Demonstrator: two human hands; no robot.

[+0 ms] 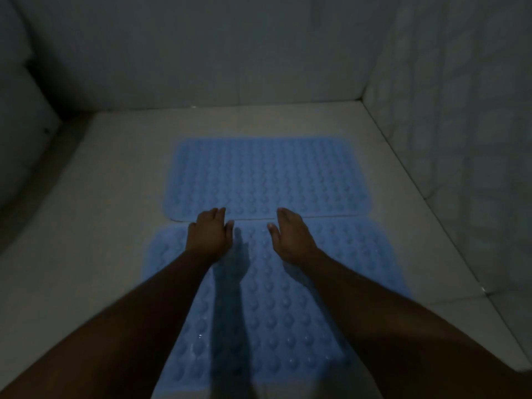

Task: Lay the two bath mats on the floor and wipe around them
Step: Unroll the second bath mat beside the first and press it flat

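- Where the pale tiled floor (pixel 115 174) meets the far wall (pixel 218 53), two blue bath mats lie flat, one behind the other.
- The far mat (pixel 267 177) lies crosswise, its long side running left to right, with bare floor showing between it and the far wall.
- The near mat (pixel 273 298) reaches from the far mat toward the bottom of the view; both arms and their shadows cover much of it.
- Both mats carry rows of round raised bumps.
- The far mat's near edge meets the near mat's far edge along a pale seam; it appears to overlap slightly, though the dim light leaves that unsure.
- The left hand (pixel 209 236) rests palm down at this seam, left of centre, its fingers (pixel 217 215) extended and close together, their tips on the far mat's near edge.
- The right hand (pixel 289 237) lies palm down just right of centre, fingers likewise stretched out flat with the thumb spread to the left, tips reaching the seam.
- Neither hand grasps anything; both press or rest flat on the mat surface.
- The two hands are near each other with a strip of near mat between them.
- A tiled wall (pixel 449 139) rises on the right, near the mats' right edges.
- Lighting is dim and details are soft.
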